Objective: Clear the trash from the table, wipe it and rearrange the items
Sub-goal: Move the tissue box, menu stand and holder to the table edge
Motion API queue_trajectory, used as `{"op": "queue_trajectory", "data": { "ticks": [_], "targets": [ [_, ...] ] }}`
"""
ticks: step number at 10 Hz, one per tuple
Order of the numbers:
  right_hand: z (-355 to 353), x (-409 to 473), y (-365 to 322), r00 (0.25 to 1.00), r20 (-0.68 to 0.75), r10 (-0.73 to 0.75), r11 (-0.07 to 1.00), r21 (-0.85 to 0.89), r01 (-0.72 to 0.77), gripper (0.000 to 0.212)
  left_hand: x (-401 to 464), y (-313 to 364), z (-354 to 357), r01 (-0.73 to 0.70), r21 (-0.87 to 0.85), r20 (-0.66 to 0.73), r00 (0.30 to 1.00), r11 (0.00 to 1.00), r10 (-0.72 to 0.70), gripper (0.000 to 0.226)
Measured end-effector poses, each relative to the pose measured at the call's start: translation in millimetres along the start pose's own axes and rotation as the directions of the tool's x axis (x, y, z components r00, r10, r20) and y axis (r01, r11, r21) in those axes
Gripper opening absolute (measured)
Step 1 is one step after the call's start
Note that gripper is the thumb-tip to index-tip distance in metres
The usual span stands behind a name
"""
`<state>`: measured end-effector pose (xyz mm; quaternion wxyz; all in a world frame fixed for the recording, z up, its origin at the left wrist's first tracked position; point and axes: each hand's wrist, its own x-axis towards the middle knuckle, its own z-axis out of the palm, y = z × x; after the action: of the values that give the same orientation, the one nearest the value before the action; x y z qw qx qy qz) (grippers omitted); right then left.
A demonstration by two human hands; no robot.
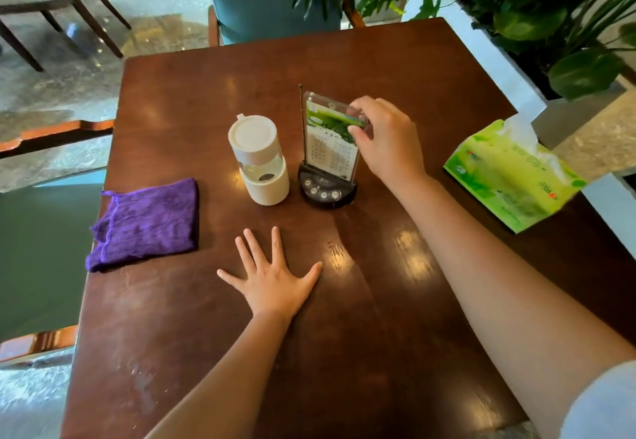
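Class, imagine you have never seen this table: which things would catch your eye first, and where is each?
The right hand grips the top of the acrylic sign stand at the table's centre, with a white bottle just left of it. The left hand lies flat nearer the viewer. A purple cloth sits at the left edge, a green tissue box at the right.

Nothing reads cleanly here. The card in the clear stand [332,139] carries a green picture up top and rows of small dark print below, far too fine to make out. The black base [325,190] under it shows four round buttons with tiny marks, unreadable. The green tissue box [509,180] has a small red logo and some lettering along its side, seen upside down and blurred; no word or number comes through.
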<state>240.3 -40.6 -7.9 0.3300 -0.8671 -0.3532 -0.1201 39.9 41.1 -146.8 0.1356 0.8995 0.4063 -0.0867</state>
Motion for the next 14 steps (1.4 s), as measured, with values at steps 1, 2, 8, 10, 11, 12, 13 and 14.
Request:
{"op": "queue_trajectory", "data": {
  "ticks": [1,2,8,10,11,12,13,14],
  "targets": [
    [-13.0,-13.4,8.4,0.995,-0.083,0.048,0.999,-0.017,-0.049,0.017,-5.4,9.1,9.2,-0.018,-0.001,-0.036,0.999,1.000,0.018,0.092],
    [-41.4,-33.1,25.5,0.970,-0.195,0.143,0.987,-0.042,-0.154,0.021,-9.8,16.3,17.6,-0.052,0.009,-0.062,0.997,0.999,0.053,0.076],
    [-128.3,-88.9,117.9,0.901,-0.258,0.349,0.871,-0.266,-0.414,0.029,-11.0,20.5,19.7,-0.026,0.046,-0.082,0.996,0.999,0.030,0.085],
    [-108.6,-106.9,114.8,0.946,-0.215,0.245,0.749,-0.577,-0.325,0.076,-10.5,20.6,20.6,-0.025,0.033,-0.095,0.995,0.999,0.028,0.085],
    [-101.2,-111.6,113.7,0.951,-0.170,0.258,0.694,-0.652,-0.305,0.081,-10.7,20.2,21.0,-0.027,0.032,-0.098,0.995,0.999,0.030,0.084],
    [-96.2,-111.8,109.6,0.937,-0.161,0.310,0.661,-0.671,-0.335,0.080,-10.8,20.2,20.2,-0.027,0.034,-0.097,0.995,0.999,0.030,0.085],
    [-94.4,-110.3,102.0,0.926,-0.173,0.335,0.656,-0.663,-0.361,0.079,-11.3,20.6,19.3,-0.029,0.033,-0.091,0.995,0.999,0.032,0.085],
    [-72.6,-102.2,74.5,0.947,-0.193,0.257,0.736,-0.596,-0.321,0.072,-11.0,19.7,17.6,-0.028,0.035,-0.080,0.996,0.999,0.031,0.085]
  ]
}}
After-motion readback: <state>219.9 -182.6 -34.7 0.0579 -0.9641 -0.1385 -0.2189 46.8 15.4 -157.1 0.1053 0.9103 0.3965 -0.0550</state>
